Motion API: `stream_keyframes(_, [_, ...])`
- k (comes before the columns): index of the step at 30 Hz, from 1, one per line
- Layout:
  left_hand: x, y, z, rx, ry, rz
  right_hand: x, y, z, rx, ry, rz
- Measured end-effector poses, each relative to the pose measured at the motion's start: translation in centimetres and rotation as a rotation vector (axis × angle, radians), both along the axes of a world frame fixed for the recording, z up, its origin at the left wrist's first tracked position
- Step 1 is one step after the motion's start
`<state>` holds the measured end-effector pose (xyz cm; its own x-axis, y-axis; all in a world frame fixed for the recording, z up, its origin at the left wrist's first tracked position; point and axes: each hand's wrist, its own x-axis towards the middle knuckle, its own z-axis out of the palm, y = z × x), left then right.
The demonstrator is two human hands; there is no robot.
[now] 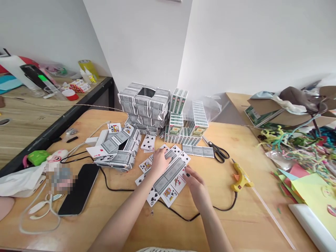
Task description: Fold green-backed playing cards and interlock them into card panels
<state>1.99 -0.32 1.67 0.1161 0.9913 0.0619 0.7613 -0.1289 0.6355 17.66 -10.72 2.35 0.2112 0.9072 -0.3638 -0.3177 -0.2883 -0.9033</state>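
A strip of joined face-down playing cards lies on loose face-up cards at the middle of the wooden table. My left hand rests flat on the strip's far end, fingers stretched out. My right hand touches the strip's right edge beside a face-up court card, fingers slightly curled, nothing held. A folded card construction lies to the left. Behind stand a box built of cards and stacked card packs.
Scissors and a yellow glue gun with its black cable lie to the right. A dark phone and white charger cables lie on the left. Paper scraps and coloured sheets crowd the right side. A second table stands far left.
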Motion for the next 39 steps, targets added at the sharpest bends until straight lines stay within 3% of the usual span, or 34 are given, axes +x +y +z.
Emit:
stream_keyframes(6, [0.5,0.6,-0.5,-0.004,0.031,0.025,-0.5,0.1,1.3,0.028,0.146,0.01])
stream_keyframes(17, [1.2,-0.7,-0.6,0.071,0.031,0.112,-0.8,0.2,-0.9,0.004,0.042,0.032])
stream_keyframes(30, [1.4,-0.8,-0.9,0.083,0.022,0.108,-0.7,0.3,-0.9,-0.038,0.067,0.04])
stream_keyframes(34, [0.3,-0.7,-0.5,0.048,-0.034,0.036,-0.6,0.2,-0.4,-0.03,0.016,0.034])
stream_keyframes(39, [-4.1,-1.0,1.3,0.019,-0.074,0.017,0.7,0.2,1.1,-0.022,-0.201,0.004])
